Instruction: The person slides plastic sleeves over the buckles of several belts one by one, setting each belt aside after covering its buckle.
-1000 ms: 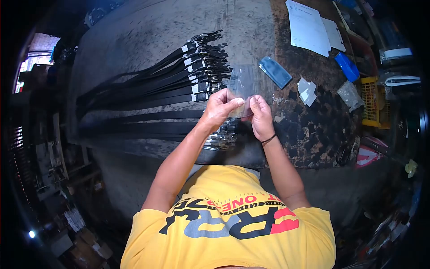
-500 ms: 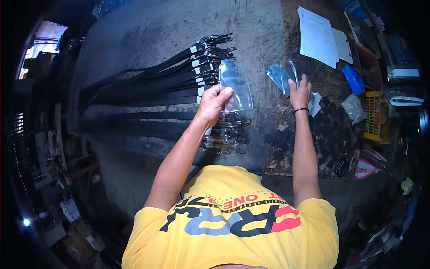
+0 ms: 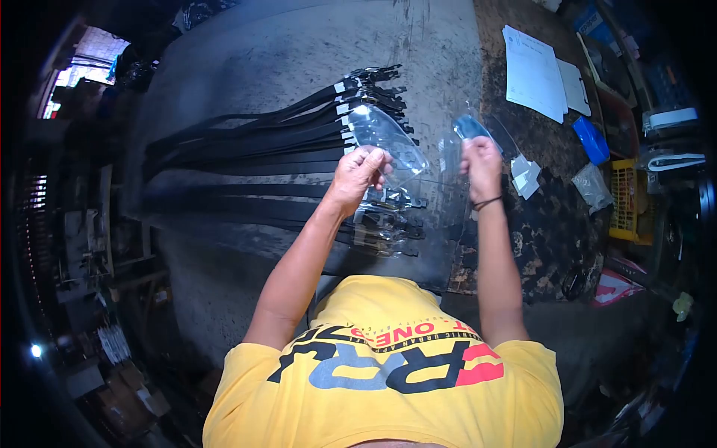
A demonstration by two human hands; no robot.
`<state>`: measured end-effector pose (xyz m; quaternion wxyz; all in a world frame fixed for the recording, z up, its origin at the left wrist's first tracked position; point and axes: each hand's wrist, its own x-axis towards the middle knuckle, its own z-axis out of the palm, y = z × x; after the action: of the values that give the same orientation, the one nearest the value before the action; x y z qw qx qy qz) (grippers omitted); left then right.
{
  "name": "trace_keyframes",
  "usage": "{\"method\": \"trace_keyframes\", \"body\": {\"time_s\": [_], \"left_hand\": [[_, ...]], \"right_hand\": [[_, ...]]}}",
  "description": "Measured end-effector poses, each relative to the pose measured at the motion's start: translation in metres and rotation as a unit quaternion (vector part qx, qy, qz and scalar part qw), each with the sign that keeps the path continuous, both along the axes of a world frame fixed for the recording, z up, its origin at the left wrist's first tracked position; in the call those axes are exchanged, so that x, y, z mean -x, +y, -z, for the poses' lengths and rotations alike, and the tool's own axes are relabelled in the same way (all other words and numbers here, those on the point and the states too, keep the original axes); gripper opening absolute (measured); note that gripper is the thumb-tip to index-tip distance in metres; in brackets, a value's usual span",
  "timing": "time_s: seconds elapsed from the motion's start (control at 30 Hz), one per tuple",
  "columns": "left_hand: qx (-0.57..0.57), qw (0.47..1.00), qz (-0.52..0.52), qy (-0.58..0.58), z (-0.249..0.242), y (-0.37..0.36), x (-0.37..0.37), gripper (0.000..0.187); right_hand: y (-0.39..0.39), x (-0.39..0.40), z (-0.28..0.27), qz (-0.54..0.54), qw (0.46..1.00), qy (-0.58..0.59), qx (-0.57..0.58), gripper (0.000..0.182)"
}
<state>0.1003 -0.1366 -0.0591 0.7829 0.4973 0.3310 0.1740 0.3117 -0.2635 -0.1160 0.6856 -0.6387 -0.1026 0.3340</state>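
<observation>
My left hand [image 3: 361,178] pinches the lower edge of a clear curved plastic piece [image 3: 387,138], tilted above the metal-ended tips of black straps [image 3: 261,142]. These straps lie in a fanned bundle on the grey table, with white tags near their right ends. To the right, my right hand [image 3: 482,166] has its fingers closed at the lower end of a bluish clear plastic piece [image 3: 470,128]. The hand is somewhat blurred. Another thin clear edge shows beside it, too faint to make out fully.
White papers [image 3: 534,75] lie at the upper right, with a blue object [image 3: 591,140] below them. Small white pieces [image 3: 525,176], a clear plastic bag [image 3: 593,188] and a yellow crate [image 3: 625,201] are farther right. The dark, worn board [image 3: 523,246] borders the grey surface [image 3: 299,45].
My right hand has moved left and slightly down, its fingers now closed at the bluish piece. The clear piece in my left hand has tilted. The whole view has shifted slightly.
</observation>
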Motion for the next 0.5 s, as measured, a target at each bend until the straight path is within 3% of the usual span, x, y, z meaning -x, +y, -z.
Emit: {"method": "trace_keyframes", "body": {"time_s": [0.03,0.07,0.1,0.17,0.2,0.23,0.3,0.37,0.5], "left_hand": [[-0.003,1.0,-0.002,-0.002,0.001,0.003,0.004,0.027],[-0.031,0.999,-0.013,0.0,0.001,0.004,0.006,0.027],[-0.057,0.998,-0.023,0.002,-0.002,0.003,0.009,0.026],[-0.065,0.997,-0.044,-0.004,-0.008,0.001,0.011,0.025],[-0.082,0.995,-0.052,0.007,-0.009,-0.001,0.013,0.024],[-0.098,0.993,-0.058,0.018,-0.011,-0.004,0.015,0.024],[-0.099,0.993,-0.063,0.007,-0.02,-0.015,0.011,0.028],[-0.134,0.99,-0.029,0.031,-0.022,-0.02,0.012,0.032],[-0.168,0.985,-0.034,0.036,-0.026,-0.025,0.018,0.034]], "right_hand": [[-0.004,-0.024,0.019,-0.006,0.995,-0.078,0.066,0.024],[-0.008,-0.041,0.04,0.026,0.919,-0.345,0.189,0.041],[-0.01,-0.04,0.038,0.095,0.794,-0.529,0.285,0.055],[-0.008,-0.03,0.037,0.055,0.926,-0.349,0.13,0.05],[-0.007,-0.01,0.014,-0.036,0.978,-0.197,0.053,0.047],[-0.008,0.017,-0.014,-0.124,0.991,-0.036,-0.024,0.045],[-0.004,0.059,-0.035,-0.23,0.964,0.084,-0.102,0.04],[0.0,0.084,-0.052,-0.27,0.955,0.05,-0.113,0.032],[0.002,0.091,-0.059,-0.191,0.972,0.023,-0.137,0.023]]}}
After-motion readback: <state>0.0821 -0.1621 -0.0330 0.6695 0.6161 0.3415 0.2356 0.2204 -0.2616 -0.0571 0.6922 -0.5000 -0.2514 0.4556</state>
